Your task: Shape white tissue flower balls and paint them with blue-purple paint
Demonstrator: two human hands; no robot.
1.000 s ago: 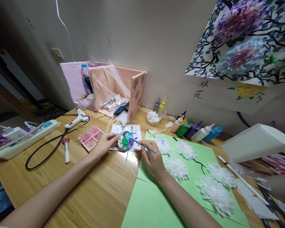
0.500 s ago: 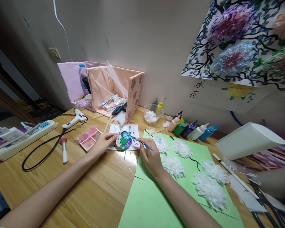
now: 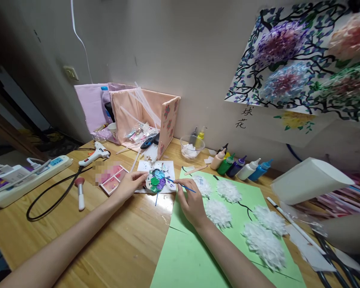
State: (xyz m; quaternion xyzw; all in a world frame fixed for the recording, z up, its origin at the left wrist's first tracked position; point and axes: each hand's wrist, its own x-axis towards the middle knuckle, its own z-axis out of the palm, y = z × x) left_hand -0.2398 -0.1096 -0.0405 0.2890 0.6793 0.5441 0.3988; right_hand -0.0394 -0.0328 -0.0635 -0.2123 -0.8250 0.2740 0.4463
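My left hand [image 3: 133, 183] grips the left edge of a small round paint palette [image 3: 154, 181] with green, purple and blue wells. Between the fingers of my right hand [image 3: 192, 202] is a thin blue paintbrush [image 3: 184, 186], its tip at the palette's right side. Under the palette lies a paint-smeared white paper [image 3: 171, 166]. A second blue stick [image 3: 157, 199] pokes out below the palette. My right forearm rests over a green sheet [image 3: 180, 256] bearing several fluffy white paper flowers [image 3: 228, 189] and black painted stems. One flower [image 3: 202, 185] has bluish marks.
Several paint bottles [image 3: 239, 165] line the wall side, near a clear bowl [image 3: 192, 147]. A pink fabric box [image 3: 138, 104] stands at the back. To the left are a glue gun [image 3: 94, 154], a makeup brush [image 3: 81, 195] and a power strip [image 3: 33, 180]. A white roll [image 3: 309, 180] lies right.
The view has shifted slightly. The brush tip has drawn a little to the right, toward the palette's edge. My left hand keeps its hold on the palette.
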